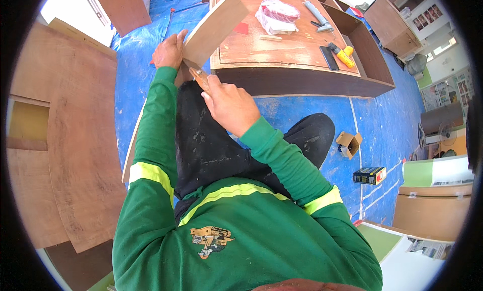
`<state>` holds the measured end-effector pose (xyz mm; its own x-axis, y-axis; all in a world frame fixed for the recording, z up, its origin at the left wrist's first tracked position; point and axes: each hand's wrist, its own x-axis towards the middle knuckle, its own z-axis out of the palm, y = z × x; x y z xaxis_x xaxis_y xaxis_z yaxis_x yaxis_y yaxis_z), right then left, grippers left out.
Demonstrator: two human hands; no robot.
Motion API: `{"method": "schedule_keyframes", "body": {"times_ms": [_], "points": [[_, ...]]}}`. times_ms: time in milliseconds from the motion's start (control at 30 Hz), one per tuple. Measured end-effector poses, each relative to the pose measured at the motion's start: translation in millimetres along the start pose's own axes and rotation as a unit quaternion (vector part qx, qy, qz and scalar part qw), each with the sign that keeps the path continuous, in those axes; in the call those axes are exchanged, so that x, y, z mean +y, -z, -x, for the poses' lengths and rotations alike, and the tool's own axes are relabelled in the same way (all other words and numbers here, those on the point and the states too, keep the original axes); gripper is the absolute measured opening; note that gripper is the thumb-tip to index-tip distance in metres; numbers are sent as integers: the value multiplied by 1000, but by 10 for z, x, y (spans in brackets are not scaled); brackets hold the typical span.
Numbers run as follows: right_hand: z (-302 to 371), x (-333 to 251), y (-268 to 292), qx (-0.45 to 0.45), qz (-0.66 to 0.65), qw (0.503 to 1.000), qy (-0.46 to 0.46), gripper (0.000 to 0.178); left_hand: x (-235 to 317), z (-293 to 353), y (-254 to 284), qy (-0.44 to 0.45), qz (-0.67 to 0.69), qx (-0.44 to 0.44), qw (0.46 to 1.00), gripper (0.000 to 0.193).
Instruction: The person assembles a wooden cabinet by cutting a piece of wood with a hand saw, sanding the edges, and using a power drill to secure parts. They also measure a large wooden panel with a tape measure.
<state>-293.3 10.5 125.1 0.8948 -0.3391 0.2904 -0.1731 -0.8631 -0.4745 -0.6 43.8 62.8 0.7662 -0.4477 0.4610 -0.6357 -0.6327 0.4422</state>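
Hands in view: two, both occupied. Left grip (169,51): grasping one pale board (216,32) by its left edge, fingers partly hidden. Right grip (231,106): clenched round one wooden-handled tool (199,80), directed up-left toward the board's lower end; form of the tool's far part too obscured to tell.

Board position: tilted, beyond the left knee, at the left end of the counter (282,54); contact with the counter, cannot tell.

On the counter: one plastic-wrapped pack (277,18), white and red; one grey caulking gun (316,13); one yellow-and-black drill (345,56); one black phone (329,58), just beside the drill; one flat red piece (241,28), near the board; one short wooden strip (270,38), near the pack.

On the blue floor sheet (297,106), right of the knees: one open cardboard box (353,146); one black-and-yellow container (370,176), near the box.

Sleeves: two, green, one yellow band on each.
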Motion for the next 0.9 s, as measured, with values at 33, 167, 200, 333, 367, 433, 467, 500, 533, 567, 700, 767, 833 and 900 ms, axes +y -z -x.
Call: {"method": "schedule_keyframes", "body": {"times_ms": [33, 167, 200, 333, 367, 433, 467, 500, 533, 567, 700, 767, 833, 900], "points": [[5, -3, -20, -1, 10, 1000, -4, 30, -27, 2, -7, 8, -2, 4, 1000, 68], [2, -43, 29, -29, 25, 999, 1, 31, -223, -86, 177, 30, 3, 4, 1000, 65], [21, -56, 74, -35, 23, 999, 6, 31, -253, -115, 264, 34, 7, -2, 999, 64], [82, -119, 119, -39, -6, 999, 26, 34, -203, -100, 629, 41, 95, 6, 995, 56], [103, -135, 108, -35, -12, 999, 26, 35, -154, -63, 701, 25, 117, 22, 993, 56], [112, -252, 92, -32, -19, 999, 33, 35, -258, -74, 781, 16, 91, 19, 996, 58], [96, -312, 88, -31, -21, 999, 36, 35, -324, -88, 811, 12, 79, 17, 997, 59], [61, -387, 48, -43, -19, 998, 29, 35, -447, -89, 816, -7, 87, 19, 996, 60], [8, -482, -2, -53, -17, 998, 22, 35, -572, -99, 811, -28, 93, 23, 995, 60], [-43, -566, -49, -63, -16, 998, 16, 34, -694, -108, 804, -48, 99, 26, 994, 61], [-177, -704, -117, -31, -9, 999, 40, 32, -658, -128, 885, -15, 100, -68, 992, 63], [-133, -700, -18, -47, -12, 998, 42, 34, -601, -124, 999, -24, 103, -63, 992, 62], [-33, -685, 49, -57, -4, 998, 37, 35, -549, -41, 1048, -28, 122, -46, 991, 59], [108, -702, 80, -60, 14, 998, 28, 35, -500, 5, 1088, -45, 115, -28, 992, 56]]}}
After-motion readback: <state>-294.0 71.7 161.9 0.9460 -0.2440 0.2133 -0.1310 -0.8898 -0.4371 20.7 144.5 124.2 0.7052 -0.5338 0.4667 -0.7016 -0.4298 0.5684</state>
